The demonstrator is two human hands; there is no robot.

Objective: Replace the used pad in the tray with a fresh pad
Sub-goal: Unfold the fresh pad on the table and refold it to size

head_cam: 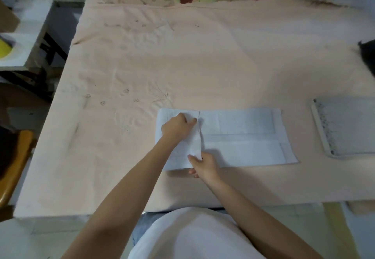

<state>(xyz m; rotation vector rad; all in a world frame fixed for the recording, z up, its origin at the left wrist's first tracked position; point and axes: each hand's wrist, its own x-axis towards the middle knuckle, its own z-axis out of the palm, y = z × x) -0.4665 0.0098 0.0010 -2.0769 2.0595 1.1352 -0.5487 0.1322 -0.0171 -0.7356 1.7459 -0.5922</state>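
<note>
A white pad [243, 137] lies partly unfolded on the pink cloth, near the front middle of the table. My left hand [176, 127] pinches a raised fold of the pad at its far left part. My right hand [205, 166] grips the same fold at the pad's near edge. The fold stands up between both hands. A white tray [316, 128] sits at the right edge of the view, a speckled grey pad [349, 126] lying in it, partly cut off by the frame.
A pink cloth [182, 59] covers the whole table. A dark object [368, 53] pokes in at the far right. A wooden chair [14, 163] stands left of the table, and shelves with clutter [22, 41] sit at the far left.
</note>
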